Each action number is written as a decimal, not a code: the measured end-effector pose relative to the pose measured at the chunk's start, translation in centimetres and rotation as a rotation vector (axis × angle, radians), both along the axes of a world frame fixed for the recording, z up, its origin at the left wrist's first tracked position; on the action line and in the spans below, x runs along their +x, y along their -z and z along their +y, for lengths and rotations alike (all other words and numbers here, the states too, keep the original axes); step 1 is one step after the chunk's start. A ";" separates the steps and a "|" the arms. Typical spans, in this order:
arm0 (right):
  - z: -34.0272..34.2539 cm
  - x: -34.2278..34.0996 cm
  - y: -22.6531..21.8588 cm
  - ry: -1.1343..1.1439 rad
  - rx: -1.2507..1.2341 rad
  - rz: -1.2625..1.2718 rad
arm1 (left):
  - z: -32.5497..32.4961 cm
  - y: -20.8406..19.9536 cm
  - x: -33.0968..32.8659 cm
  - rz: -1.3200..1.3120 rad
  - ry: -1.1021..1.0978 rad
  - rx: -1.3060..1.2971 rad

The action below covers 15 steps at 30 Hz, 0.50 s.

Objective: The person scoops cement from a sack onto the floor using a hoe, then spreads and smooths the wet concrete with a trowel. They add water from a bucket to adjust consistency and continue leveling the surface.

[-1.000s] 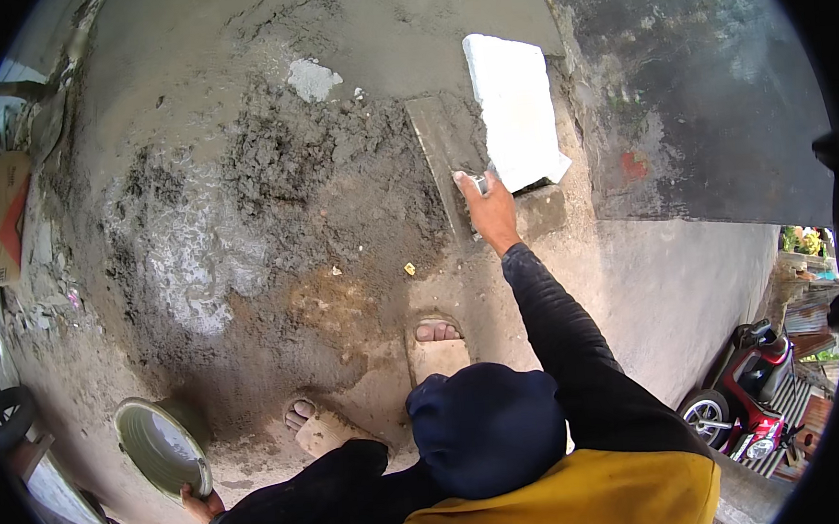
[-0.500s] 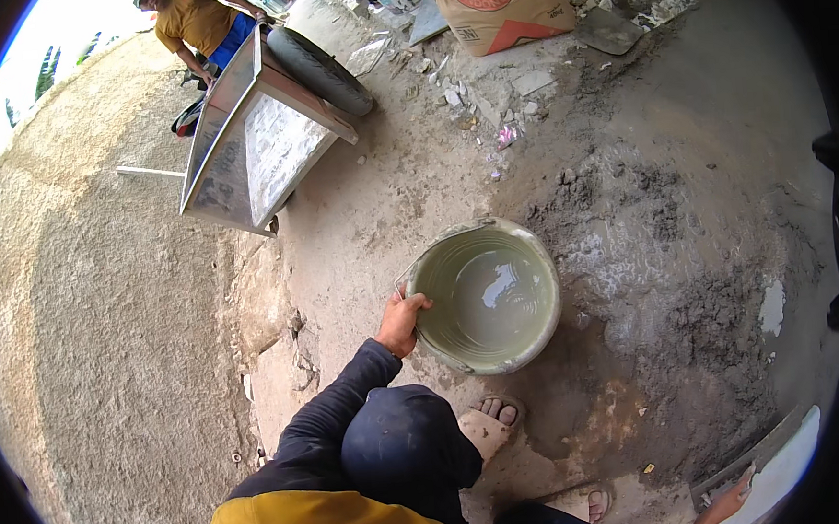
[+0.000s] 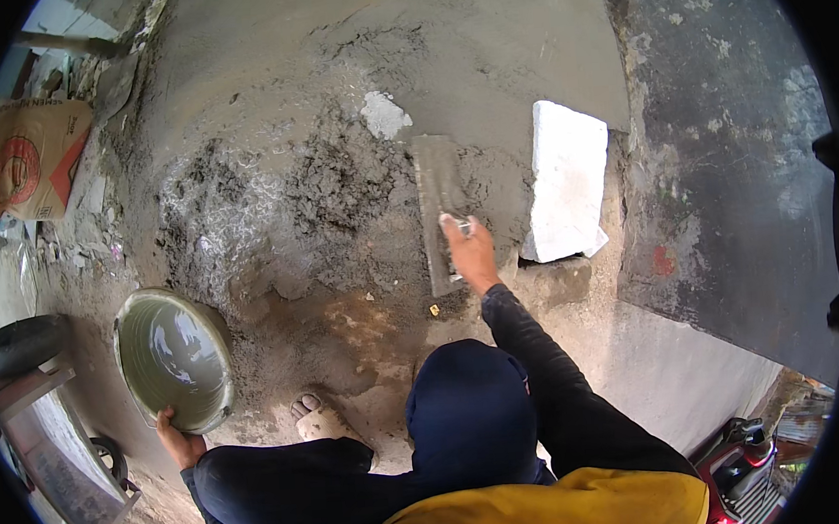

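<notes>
The right hand point(image 3: 472, 251) is wrapped around the handle of the trowel point(image 3: 433, 194), whose long blade lies flat on the mortar, mostly beyond the hand and a little to its left. The left hand point(image 3: 179, 442) is clamped on the near rim of the bucket point(image 3: 141, 370), thumb over the edge; pale liquid glints inside. To the right of the trowel hand, just apart, lies the white slab point(image 3: 568, 176); left of that hand the mortar point(image 3: 342, 175) is lumpy, and farther beyond it looks smooth. For a good stroke, I would keep the blade's leading edge slightly raised, press evenly and overlap the smooth part, drawing lumps down in thin passes. Staying clear of the slab's ragged edge seems wise, and a steady left hand should stop the tilted bucket slopping onto the surface.
</notes>
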State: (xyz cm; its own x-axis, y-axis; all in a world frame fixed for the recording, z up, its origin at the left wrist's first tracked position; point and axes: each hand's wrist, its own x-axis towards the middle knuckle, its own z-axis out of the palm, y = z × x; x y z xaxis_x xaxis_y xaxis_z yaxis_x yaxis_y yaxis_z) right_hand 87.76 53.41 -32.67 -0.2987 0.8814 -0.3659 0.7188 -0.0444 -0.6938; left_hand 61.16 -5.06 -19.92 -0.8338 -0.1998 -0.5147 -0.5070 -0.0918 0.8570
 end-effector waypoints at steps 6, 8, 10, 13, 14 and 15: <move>1.2 2.3 -2.1 -0.157 0.070 -0.347 | -5.8 0.3 -3.1 0.128 0.322 -0.688; 3.1 6.2 -2.4 -0.047 0.135 -0.384 | -9.0 0.7 -4.1 0.272 0.690 -1.047; 3.3 9.3 -2.3 0.067 0.251 -0.308 | -11.9 2.2 -4.3 0.290 0.731 -0.995; 1.4 11.0 -1.6 0.173 0.110 -0.292 | -14.3 5.7 -5.4 0.110 0.388 -0.387; 1.1 10.4 -1.2 0.240 0.064 -0.271 | -15.0 6.7 -5.1 0.042 0.291 -0.258; 1.1 9.3 -0.8 0.297 0.143 -0.167 | -15.7 7.3 -4.7 -0.031 0.191 -0.139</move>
State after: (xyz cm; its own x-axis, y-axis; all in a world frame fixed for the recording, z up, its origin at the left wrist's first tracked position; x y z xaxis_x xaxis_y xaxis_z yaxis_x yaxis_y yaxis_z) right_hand 97.03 54.47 -31.83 0.0310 0.9665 -0.2549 0.7930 -0.1790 -0.5823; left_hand 56.42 -20.75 -27.20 -0.8472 -0.1105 -0.5196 -0.5306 0.1260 0.8382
